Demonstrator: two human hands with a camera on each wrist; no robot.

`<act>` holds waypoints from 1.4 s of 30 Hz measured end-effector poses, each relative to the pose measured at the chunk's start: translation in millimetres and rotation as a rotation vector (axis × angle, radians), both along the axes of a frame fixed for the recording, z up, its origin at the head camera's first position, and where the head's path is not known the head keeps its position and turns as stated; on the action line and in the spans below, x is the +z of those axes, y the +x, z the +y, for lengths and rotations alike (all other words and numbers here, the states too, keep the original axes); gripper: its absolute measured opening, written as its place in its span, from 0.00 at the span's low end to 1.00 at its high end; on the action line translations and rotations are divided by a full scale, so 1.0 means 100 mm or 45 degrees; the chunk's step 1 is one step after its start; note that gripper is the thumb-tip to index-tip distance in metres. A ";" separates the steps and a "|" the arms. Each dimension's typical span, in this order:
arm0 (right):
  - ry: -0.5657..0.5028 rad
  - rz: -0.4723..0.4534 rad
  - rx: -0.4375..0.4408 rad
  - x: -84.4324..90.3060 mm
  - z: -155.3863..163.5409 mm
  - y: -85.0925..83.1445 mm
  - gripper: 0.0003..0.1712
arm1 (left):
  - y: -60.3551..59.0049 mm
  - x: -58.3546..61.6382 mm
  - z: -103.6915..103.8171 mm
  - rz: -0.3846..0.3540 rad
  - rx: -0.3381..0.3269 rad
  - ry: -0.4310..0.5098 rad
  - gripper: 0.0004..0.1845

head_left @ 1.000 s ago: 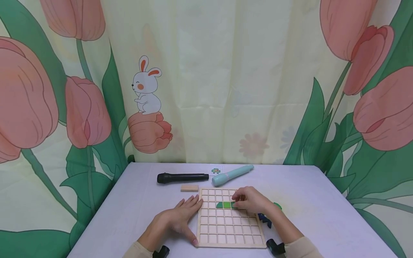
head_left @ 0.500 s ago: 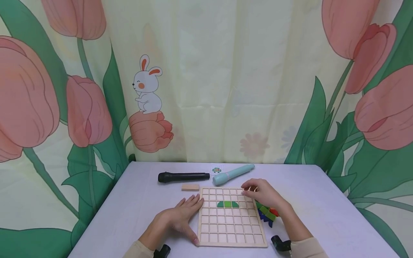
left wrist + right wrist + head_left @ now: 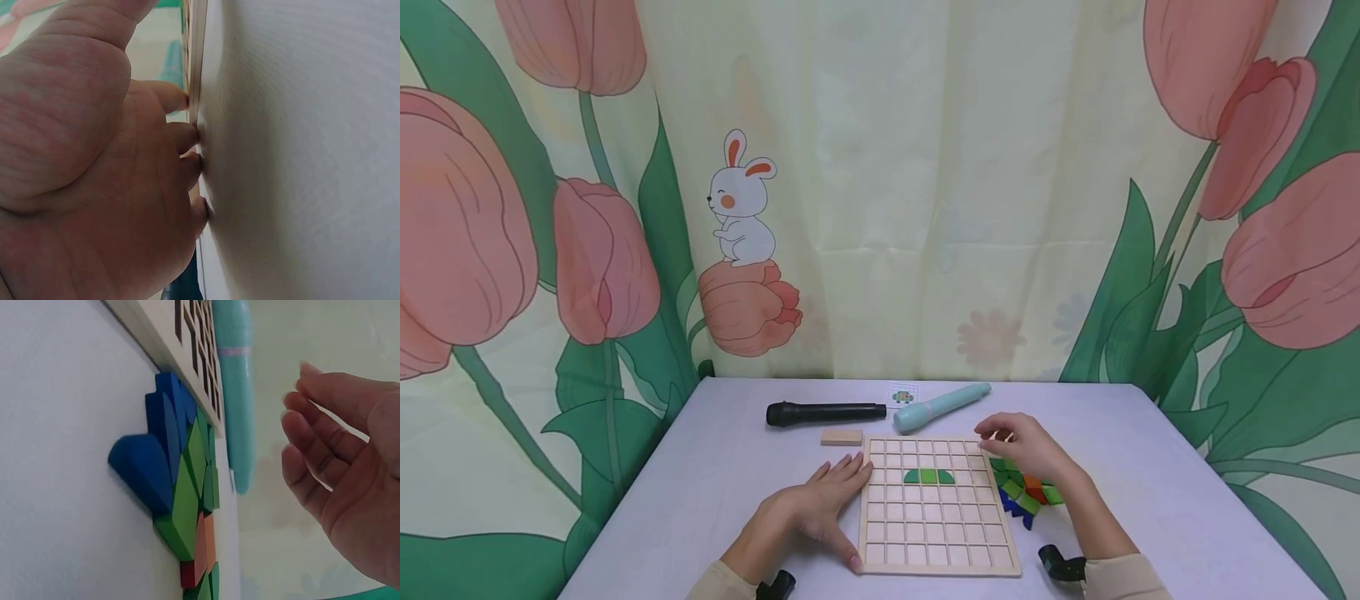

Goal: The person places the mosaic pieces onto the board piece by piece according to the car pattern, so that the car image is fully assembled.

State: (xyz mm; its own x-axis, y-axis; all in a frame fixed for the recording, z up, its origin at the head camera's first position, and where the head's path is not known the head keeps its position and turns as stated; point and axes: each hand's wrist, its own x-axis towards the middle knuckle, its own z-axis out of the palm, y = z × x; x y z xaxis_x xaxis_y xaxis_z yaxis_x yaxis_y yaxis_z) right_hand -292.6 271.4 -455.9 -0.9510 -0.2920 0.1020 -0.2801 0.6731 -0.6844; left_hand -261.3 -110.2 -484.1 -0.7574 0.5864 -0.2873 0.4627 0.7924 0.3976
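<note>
Nearest, a left hand (image 3: pixel 816 508) comes in from a beige sleeve, its fingers straight and spread on the white worktop (image 3: pixel 647 508), reaching to the left edge of a wooden grid board (image 3: pixel 936 533), the thumb at the near left corner. The board lies flat between the two hands, its near and far edges running left to right; foreshortening hides which side is longer. A heap of coloured pieces (image 3: pixel 1022 503), blue toward the near end, green and orange-red beyond, lies along its right edge. In the right wrist view, a blue piece (image 3: pixel 144 469) points its rounded end out of the heap.

Past the board's middle, three green pieces sit in a row, long axis left to right: a light square (image 3: pixel 928 477) between a left dark-green piece (image 3: pixel 912 477) and a right dark-green piece (image 3: pixel 946 477), their curved sides facing outward and away from the person.

The right hand (image 3: pixel 1026 450) hangs above the far right corner, fingers loosely bent, nothing between them.

Farther back lie a wooden block (image 3: pixel 841 437) and a black microphone (image 3: pixel 826 413), both lengthwise left to right; a turquoise tube (image 3: pixel 942 408), slanting far-right; and a small card (image 3: pixel 902 396). Behind hangs a tulip-printed curtain (image 3: pixel 880 208).
</note>
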 end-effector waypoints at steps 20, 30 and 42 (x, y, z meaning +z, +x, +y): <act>0.172 -0.158 -0.099 -0.14 0.10 -0.04 0.12 | -0.02 -0.02 -0.01 -0.011 0.002 0.003 0.76; 0.229 -0.182 -0.112 -0.18 0.07 -0.08 0.11 | 0.00 0.00 -0.01 0.018 -0.014 0.005 0.75; 0.274 -0.165 -0.148 -0.22 0.02 -0.05 0.11 | 0.00 -0.01 -0.02 0.007 -0.012 0.011 0.75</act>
State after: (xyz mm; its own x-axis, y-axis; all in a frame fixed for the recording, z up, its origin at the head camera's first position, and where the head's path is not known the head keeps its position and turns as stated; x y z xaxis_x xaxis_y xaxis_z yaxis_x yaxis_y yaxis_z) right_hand -298.0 273.7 -477.9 -0.9804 -0.1820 -0.0753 -0.1119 0.8294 -0.5473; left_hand -261.6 -111.9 -484.6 -0.7533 0.5959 -0.2782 0.4722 0.7845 0.4020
